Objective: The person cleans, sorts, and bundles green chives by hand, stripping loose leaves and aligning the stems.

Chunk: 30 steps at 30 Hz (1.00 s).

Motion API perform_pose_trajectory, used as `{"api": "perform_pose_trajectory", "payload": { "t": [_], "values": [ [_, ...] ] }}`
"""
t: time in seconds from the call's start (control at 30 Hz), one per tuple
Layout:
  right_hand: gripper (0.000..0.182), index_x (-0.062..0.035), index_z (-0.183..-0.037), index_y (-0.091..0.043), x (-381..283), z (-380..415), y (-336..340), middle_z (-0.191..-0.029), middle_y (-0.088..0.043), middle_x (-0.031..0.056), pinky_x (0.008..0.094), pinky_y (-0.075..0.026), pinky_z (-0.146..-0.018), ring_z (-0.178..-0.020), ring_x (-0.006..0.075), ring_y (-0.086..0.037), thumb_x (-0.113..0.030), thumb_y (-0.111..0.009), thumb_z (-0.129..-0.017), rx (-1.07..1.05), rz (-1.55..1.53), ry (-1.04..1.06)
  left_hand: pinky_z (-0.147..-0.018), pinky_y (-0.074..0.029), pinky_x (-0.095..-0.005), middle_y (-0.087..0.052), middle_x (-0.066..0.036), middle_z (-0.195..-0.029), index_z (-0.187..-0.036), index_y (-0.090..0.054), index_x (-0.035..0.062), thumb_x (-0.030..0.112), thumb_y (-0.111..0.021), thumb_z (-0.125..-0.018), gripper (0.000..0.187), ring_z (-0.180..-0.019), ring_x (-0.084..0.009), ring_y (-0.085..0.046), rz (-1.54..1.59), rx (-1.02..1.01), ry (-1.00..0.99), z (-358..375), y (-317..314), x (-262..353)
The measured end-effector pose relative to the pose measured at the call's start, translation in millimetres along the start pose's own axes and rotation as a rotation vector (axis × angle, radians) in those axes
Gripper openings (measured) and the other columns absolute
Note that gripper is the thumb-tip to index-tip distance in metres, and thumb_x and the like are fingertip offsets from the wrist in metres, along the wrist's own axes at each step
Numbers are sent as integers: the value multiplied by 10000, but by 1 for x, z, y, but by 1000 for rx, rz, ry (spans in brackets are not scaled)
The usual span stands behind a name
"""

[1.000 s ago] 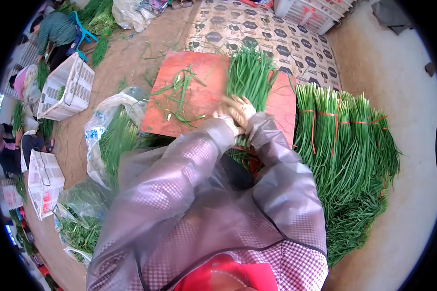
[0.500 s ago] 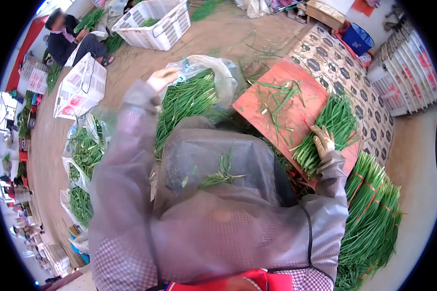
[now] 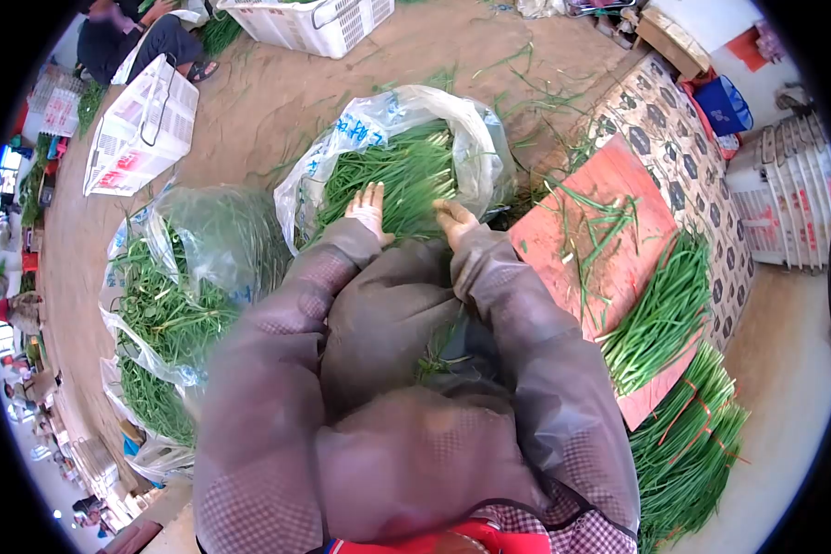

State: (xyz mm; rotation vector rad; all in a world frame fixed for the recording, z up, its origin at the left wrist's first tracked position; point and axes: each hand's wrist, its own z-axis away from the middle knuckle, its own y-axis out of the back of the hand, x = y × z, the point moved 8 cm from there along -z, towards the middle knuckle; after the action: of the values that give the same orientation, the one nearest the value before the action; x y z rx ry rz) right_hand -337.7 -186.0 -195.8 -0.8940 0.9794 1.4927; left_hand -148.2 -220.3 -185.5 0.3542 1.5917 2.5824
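Observation:
A clear plastic bag (image 3: 485,138) stands open in front of my knees, packed with loose garlic chives (image 3: 392,180), long thin green stalks with pale ends towards the right. My left hand (image 3: 369,212) lies flat on the near left of these chives, fingers spread. At their near right edge is my right hand (image 3: 454,222), its fingers stretched out and nothing visibly gripped. To the right, a reddish board (image 3: 609,222) carries a loose pile of chives (image 3: 660,309) and some scattered stalks. A few green scraps lie on my dark apron (image 3: 388,342).
Bags of greens (image 3: 171,314) stand on the left. Beyond them are a white crate (image 3: 143,129) and a seated person (image 3: 125,46). Another white crate (image 3: 314,28) is at the back. Tied chive bundles (image 3: 692,452) lie at lower right, stacked crates (image 3: 785,194) farther right.
My right hand has left the chive pile on the board and come to the bag. My left hand has moved from the bag's left rim down onto the chives. The view has shifted.

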Motion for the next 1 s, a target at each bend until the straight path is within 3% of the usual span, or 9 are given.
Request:
{"api": "perform_pose_trajectory", "payload": {
  "t": [0.2,0.27,0.43,0.53,0.7,0.8,0.83,0.93,1.0],
  "values": [
    [400,-147,-1205,-566,84,-71,-6,-1049,-631,168,335,-441,-843,-988,268,-602,-285,-583,-830,164,86,6,-1119,-83,-523,-71,-179,-1524,-1457,55,47,504,-795,-563,1316,-1399,-403,-64,-55,5,52,-33,-16,1],
    [488,-136,-1278,-501,86,-54,14,-1168,-591,177,336,-416,-911,-1094,304,-559,-293,-596,-826,158,299,-290,-1111,-93,-545,-52,-163,-1532,-1456,86,61,523,-816,-527,1374,-1406,-375,-69,-25,-11,137,-45,-16,-10],
    [505,-90,-1307,-467,181,-78,33,-1228,-567,160,297,-392,-946,-1138,280,-535,-249,-590,-843,274,214,-283,-1081,-243,-463,-250,-180,-1471,-1460,6,58,431,-815,-571,1266,-1341,-345,-280,-57,-46,155,-83,-29,-27],
    [422,-28,-1276,-485,85,-50,17,-1126,-595,96,255,-438,-658,-793,123,-582,-48,-505,-856,295,-287,-128,-1025,-355,-388,-422,-170,-1372,-1455,-132,74,361,-789,-613,1105,-1233,-309,-448,-4,-73,169,-98,-21,-37],
    [293,-54,-1163,-591,57,-61,20,-989,-655,84,240,-465,-638,-734,142,-615,-24,-530,-878,344,-467,-30,-900,-457,-284,-647,-128,-1075,-1294,-494,98,154,-703,-641,689,-972,-233,-622,660,-61,51,-99,-8,-68],
    [314,7,-1185,-567,40,-70,8,-1094,-629,142,318,-504,-751,-847,218,-645,-77,-563,-883,207,-769,-83,-845,-478,-274,-656,-85,-1039,-1215,-522,13,107,-727,-628,628,-914,-156,-612,988,-88,-87,-110,-44,-103],
    [314,7,-1185,-567,28,-71,6,-1094,-629,142,318,-504,-751,-847,218,-645,-77,-563,-883,204,-775,-83,-845,-487,-292,-649,-106,-1042,-1185,-534,15,90,-744,-650,580,-923,-180,-614,661,-60,-164,-102,-30,-101],
    [575,15,-1360,-376,-4,-83,-11,-1307,-478,206,410,-367,-1009,-1204,316,-474,-193,-607,-876,153,-805,35,-866,-488,-339,-628,-119,-1093,-1216,-517,16,49,-758,-662,605,-962,-205,-603,1867,-607,210,-82,-76,-132],
    [670,-1,-1401,-289,-10,-94,-25,-1356,-420,204,409,-324,-1036,-1247,315,-420,-224,-625,-865,114,-722,-10,-900,-467,-361,-603,-111,-1142,-1252,-496,22,6,-758,-665,643,-1010,-213,-580,1515,-295,25,-61,-52,-131]
  ]
}}
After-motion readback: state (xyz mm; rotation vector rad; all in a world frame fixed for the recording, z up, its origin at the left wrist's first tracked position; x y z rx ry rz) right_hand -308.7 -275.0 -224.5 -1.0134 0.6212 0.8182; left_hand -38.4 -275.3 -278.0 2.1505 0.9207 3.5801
